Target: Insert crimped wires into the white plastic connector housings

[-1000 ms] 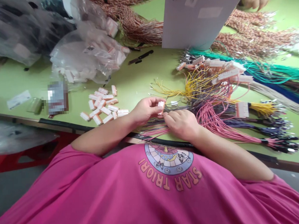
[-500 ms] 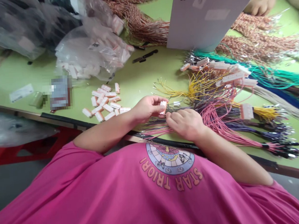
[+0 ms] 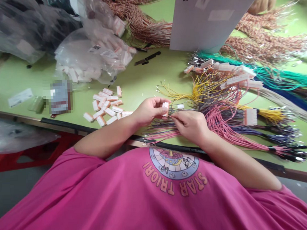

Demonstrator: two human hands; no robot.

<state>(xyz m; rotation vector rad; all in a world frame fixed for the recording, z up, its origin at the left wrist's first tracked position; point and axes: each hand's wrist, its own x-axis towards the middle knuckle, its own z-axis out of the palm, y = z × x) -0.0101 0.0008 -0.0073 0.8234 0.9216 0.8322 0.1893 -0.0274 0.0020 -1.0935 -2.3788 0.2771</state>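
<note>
My left hand [image 3: 153, 111] is closed around a white and orange connector housing [image 3: 165, 108], held upright between thumb and fingers. Just to its right, my right hand [image 3: 191, 124] pinches a thin wire [image 3: 170, 116] close to the housing's lower edge; whether the wire tip is inside cannot be made out. Dark and pink loose wires [image 3: 161, 133] lie beneath both hands. Pink wires [image 3: 220, 122] spread out beyond my right hand, and yellow wires [image 3: 198, 89] fan out behind it. Left of my hands lies a pile of loose connector housings [image 3: 109, 106].
A clear plastic bag [image 3: 90, 56] of housings stands back left, near a black knife [image 3: 148, 58]. A grey panel [image 3: 197, 25] rises at the back. Twisted orange wires [image 3: 265, 49] and green wires [image 3: 281, 75] lie right. Another person's hand [image 3: 264, 1] is at the top right.
My right hand has changed from fingers bunched near the housing to a thumb-and-finger pinch on a wire, slightly back from it. My left hand still holds the housing.
</note>
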